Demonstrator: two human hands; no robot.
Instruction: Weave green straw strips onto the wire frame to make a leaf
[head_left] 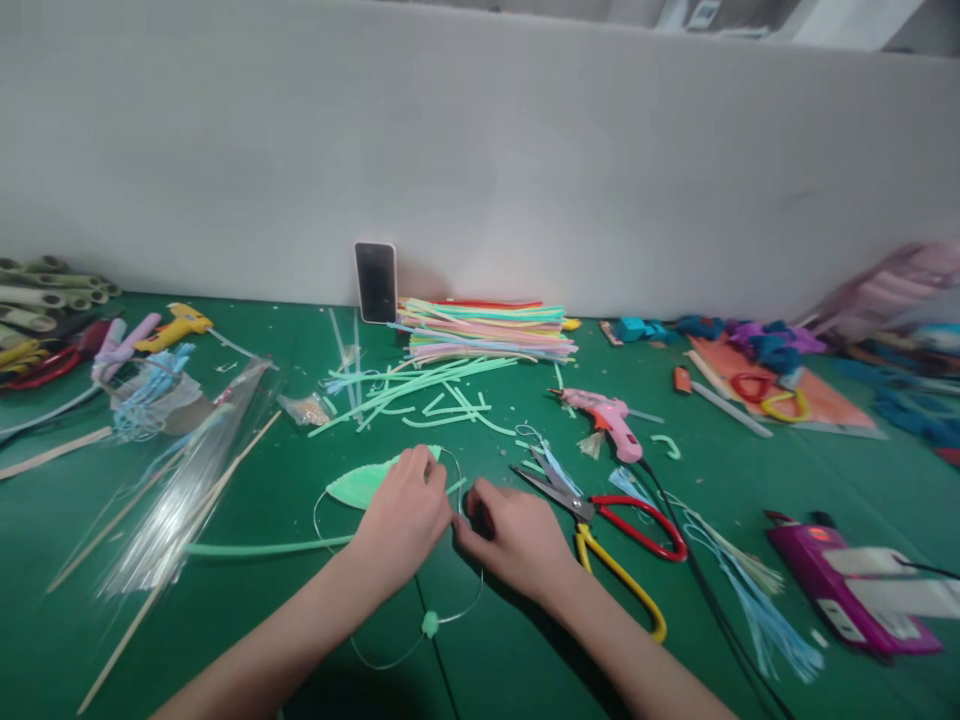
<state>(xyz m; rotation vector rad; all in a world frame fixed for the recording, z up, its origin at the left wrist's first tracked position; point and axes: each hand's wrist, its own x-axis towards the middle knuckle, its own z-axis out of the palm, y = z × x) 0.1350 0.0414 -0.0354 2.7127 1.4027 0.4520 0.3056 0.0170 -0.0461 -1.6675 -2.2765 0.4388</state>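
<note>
My left hand (411, 505) is closed at the right end of a flat light-green leaf shape (363, 486). A short green strip (455, 487) sticks out past its fingertips. Just right of it, my right hand (511, 528) has its fingers curled together beside a thin pale cord; what they pinch is hidden. The cord loops down to a small green knob (430, 625) between my forearms. A long green pipe cleaner (262, 548) extends left from under my left wrist. Scissors (581, 508) with red and yellow handles lie right of my right hand.
A pink glue gun (607, 418) lies beyond the scissors, its cable running toward me. Pipe cleaners (487, 335) are stacked behind, beside an upright phone (376, 283). Wooden sticks (180, 560) and clear sleeves lie left. A magenta power strip (847, 590) is at right.
</note>
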